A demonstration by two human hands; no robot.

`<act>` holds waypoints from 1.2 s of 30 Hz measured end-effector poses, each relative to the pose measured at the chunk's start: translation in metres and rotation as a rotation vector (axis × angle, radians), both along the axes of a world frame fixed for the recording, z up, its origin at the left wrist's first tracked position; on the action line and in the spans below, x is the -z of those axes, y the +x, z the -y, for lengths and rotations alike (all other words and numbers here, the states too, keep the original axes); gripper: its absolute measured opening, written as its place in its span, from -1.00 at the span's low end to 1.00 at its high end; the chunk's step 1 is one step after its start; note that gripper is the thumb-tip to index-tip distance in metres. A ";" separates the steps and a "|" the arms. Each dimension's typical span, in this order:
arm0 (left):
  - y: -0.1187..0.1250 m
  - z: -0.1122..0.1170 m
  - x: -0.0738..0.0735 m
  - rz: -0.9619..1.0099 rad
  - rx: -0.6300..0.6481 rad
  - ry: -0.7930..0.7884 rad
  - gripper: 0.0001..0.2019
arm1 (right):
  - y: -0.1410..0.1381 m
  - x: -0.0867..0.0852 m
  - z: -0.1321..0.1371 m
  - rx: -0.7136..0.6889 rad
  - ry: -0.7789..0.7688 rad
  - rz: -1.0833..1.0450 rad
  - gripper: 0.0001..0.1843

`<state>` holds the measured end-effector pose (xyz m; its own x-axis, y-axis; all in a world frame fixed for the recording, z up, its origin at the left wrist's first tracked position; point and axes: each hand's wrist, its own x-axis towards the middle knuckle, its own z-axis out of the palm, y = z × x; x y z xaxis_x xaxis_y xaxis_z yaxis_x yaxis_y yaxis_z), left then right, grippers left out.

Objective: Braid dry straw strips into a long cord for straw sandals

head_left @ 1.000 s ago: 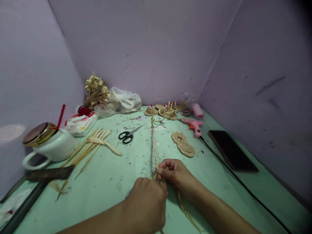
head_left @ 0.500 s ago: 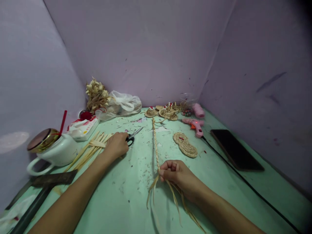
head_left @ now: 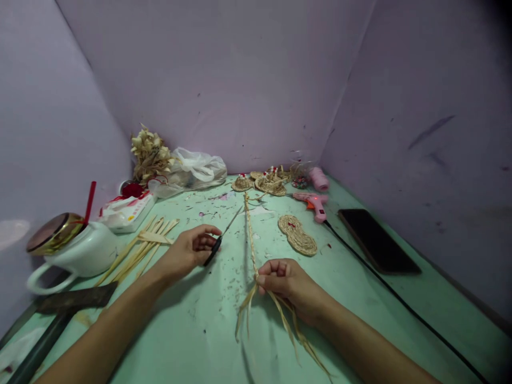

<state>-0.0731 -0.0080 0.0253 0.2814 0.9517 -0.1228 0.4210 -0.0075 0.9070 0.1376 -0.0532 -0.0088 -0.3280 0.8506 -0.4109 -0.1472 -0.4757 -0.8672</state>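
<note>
Thumb and fingers of my right hand [head_left: 286, 288] pinch the near end of a thin straw braid [head_left: 250, 234]. Loose strands [head_left: 282, 317] hang below that grip toward me. The braid runs away from me to the small woven hats [head_left: 270, 184] at the back. My left hand [head_left: 196, 248] holds scissors [head_left: 218, 245] by their black handles, with the blades pointing away and toward the braid. The blades look closed and do not touch it. Right of the braid lies a flat coiled straw piece [head_left: 298, 236] with a small red mark.
A pink glue gun [head_left: 316, 204] with a black cord lies at right beside a dark phone [head_left: 378, 241]. Pink thread [head_left: 319, 179] stands behind. At left are straw strips [head_left: 150, 240], a white cup [head_left: 90, 250], a hammer [head_left: 76, 298], a tissue pack [head_left: 130, 210] and a plastic bag [head_left: 198, 168].
My left hand has lifted the scissors off the table and turned them, bringing them nearer to me. My right hand keeps its pinch on the braid. The view has shifted slightly.
</note>
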 end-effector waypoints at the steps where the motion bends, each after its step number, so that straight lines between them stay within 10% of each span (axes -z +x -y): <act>1: 0.005 0.007 -0.003 0.010 0.046 -0.009 -0.57 | 0.000 0.000 0.000 0.006 0.002 -0.008 -0.78; 10: 0.018 0.041 -0.004 -0.493 0.424 0.478 -0.58 | 0.001 -0.001 -0.001 0.028 0.030 -0.121 -0.80; 36: 0.004 0.037 0.001 -0.862 0.614 0.674 -0.49 | -0.001 0.003 -0.001 0.047 0.062 -0.120 -0.75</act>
<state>-0.0693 -0.0446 0.0240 0.7700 0.6375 -0.0274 0.6374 -0.7665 0.0786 0.1369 -0.0523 -0.0117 -0.3310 0.8888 -0.3169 -0.2729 -0.4117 -0.8695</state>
